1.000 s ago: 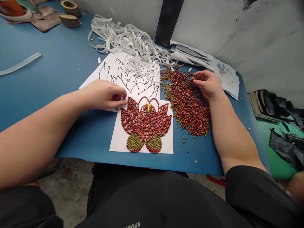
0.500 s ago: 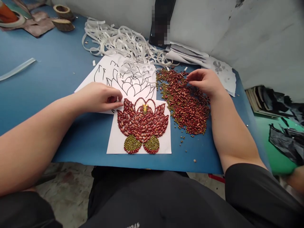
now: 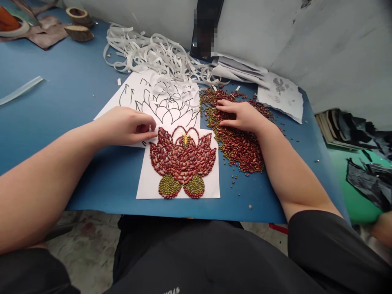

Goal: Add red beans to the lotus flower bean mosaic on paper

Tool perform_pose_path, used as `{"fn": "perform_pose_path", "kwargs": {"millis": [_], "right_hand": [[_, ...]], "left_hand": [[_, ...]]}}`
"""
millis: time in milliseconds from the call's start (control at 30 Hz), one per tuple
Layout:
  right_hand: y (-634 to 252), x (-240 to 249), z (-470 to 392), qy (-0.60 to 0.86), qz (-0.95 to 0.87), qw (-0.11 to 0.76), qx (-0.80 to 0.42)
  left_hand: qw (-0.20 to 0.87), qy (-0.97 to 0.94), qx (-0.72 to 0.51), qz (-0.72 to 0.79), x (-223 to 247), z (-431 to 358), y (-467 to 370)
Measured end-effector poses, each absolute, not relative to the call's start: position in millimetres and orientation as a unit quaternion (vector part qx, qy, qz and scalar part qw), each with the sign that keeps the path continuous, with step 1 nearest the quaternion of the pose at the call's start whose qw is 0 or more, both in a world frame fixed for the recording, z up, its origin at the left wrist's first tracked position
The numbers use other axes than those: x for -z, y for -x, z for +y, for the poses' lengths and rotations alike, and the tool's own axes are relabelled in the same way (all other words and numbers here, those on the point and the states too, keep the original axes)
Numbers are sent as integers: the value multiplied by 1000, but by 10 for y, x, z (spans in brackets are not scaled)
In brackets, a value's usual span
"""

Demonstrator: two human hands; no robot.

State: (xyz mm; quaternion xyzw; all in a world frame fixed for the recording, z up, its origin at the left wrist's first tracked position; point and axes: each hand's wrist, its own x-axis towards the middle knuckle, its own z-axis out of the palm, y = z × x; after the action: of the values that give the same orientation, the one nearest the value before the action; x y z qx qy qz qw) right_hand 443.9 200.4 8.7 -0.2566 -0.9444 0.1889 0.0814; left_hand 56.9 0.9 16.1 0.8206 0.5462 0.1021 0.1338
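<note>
A white card lies before me, bearing a lotus of dark red beans with two green mung bean leaves. A small yellow piece marks its upper middle. My left hand rests at the card's upper left corner, fingers loosely curled, thumb apart from them, nothing visible in it. Beneath that hand lies a paper with a black-line lotus drawing. On the right, my right hand spreads its fingers over a loose pile of red and green beans, touching its upper part.
Curled white paper strips are heaped at the back beside a black phone leaning on the wall. Folded papers lie behind the beans. Wooden pieces stand at the back left. Stray beans dot the blue table.
My right hand has moved left and slightly down across the bean pile, its fingers going from drawn together to spread. Some beans now lie scattered right of it. My left hand stays in place.
</note>
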Motion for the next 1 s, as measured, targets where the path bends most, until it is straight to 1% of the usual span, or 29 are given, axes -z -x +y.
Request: {"fn": "perform_pose_path", "kwargs": {"millis": [100, 200, 267, 333, 467, 600, 667, 733, 800, 833, 900, 1000], "right_hand": [[-4482, -42, 2036, 258, -934, 153, -191], [-4525, 7, 2090, 303, -906, 242, -171], [-4544, 43, 2125, 336, -887, 275, -160], [-4557, 75, 2152, 357, -875, 284, -163], [-4581, 93, 2179, 369, -870, 271, -182], [-4572, 55, 2145, 314, -909, 237, -139], [-4533, 42, 2100, 263, -938, 192, -119], [-4484, 45, 2054, 231, -957, 129, -120], [-4450, 58, 2027, 234, -960, 83, -129], [-4446, 64, 2025, 245, -957, 75, -134], [-4464, 68, 2038, 271, -948, 92, -140], [-4518, 51, 2065, 285, -937, 148, -139]], "left_hand": [[135, -820, -101, 548, -169, 7, -576], [139, -816, -99, 553, -175, 8, -584], [140, -814, -99, 555, -175, 10, -589], [139, -814, -99, 555, -172, 11, -590], [137, -817, -102, 551, -172, 11, -582], [136, -818, -101, 549, -162, 15, -568], [134, -819, -104, 549, -145, 19, -561], [131, -819, -110, 548, -129, 20, -553], [130, -820, -112, 546, -126, 18, -549], [130, -821, -109, 545, -129, 16, -549], [132, -822, -104, 544, -141, 12, -552], [135, -820, -110, 546, -147, 11, -557]]}}
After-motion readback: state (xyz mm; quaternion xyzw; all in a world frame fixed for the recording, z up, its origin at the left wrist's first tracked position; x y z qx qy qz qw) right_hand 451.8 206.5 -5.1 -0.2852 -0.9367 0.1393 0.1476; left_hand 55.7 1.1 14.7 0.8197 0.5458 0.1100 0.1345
